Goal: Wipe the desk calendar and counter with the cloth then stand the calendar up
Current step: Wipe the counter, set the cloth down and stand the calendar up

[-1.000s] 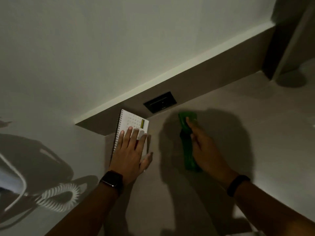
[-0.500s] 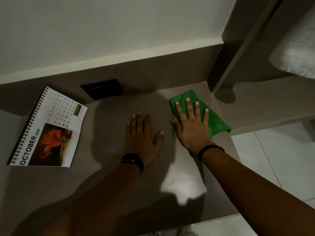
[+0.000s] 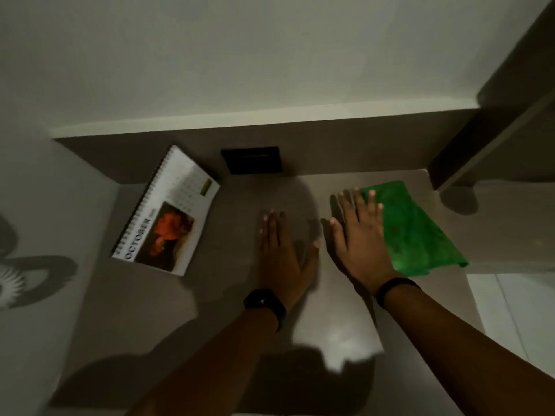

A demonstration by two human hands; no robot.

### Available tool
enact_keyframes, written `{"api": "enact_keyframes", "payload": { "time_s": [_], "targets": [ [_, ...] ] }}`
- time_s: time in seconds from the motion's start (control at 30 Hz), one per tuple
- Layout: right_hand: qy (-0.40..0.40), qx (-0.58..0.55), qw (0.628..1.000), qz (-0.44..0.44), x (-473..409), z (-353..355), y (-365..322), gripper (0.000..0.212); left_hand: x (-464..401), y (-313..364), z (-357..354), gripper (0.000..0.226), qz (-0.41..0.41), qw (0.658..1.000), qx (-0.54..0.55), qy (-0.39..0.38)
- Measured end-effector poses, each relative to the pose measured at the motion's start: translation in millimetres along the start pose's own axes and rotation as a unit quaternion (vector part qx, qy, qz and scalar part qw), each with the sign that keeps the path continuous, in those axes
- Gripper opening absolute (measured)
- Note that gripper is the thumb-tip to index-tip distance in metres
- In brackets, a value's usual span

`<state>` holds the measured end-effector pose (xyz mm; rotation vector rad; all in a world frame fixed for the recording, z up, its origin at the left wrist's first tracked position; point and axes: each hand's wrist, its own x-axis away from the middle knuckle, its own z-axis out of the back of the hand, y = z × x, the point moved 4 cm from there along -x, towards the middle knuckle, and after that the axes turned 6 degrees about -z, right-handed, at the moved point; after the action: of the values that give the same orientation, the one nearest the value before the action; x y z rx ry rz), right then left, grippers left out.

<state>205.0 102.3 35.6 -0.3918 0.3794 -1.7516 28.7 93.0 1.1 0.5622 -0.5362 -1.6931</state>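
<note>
1. Desk calendar: lies flat on the counter at the far left, close to the back panel, turned at an angle; spiral binding along its left edge; face up, page reads OCTOBER beside a red flower picture, date grid towards the far end
2. Cloth: green, spread flat on the counter at the far right, its near right corner reaching the counter's right edge
3. Right hand: palm down, fingers extended and slightly spread, nothing grasped; the right-side fingers overlie the left margin of the cloth, the rest of the hand lies over bare counter; whether it presses on the surface cannot be told; dark band on the wrist
4. Left hand: palm down over bare counter, just left of the right hand and apart from it; fingers straight and together, thumb out to the right, nothing held; well clear of the calendar; dark watch on the wrist
5. Black wall socket plate: set in the back panel, between calendar and cloth, far of the left hand
6. Lighting dim; frame slightly blurred, so fine contact cannot be confirmed
</note>
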Motion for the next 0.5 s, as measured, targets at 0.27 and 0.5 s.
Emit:
{"api": "enact_keyframes", "payload": {
  "time_s": [0.27,0.5],
  "targets": [
    [-0.207,-0.216,0.953,0.055,-46,-74,-181,0.048,65,-58,91,0.108,0.261,0.856,0.211,0.393],
    [-0.199,-0.299,0.930,0.076,-74,-103,-234,0.045,63,-90,102,0.102,0.209,0.850,0.287,0.389]
  ]
}}
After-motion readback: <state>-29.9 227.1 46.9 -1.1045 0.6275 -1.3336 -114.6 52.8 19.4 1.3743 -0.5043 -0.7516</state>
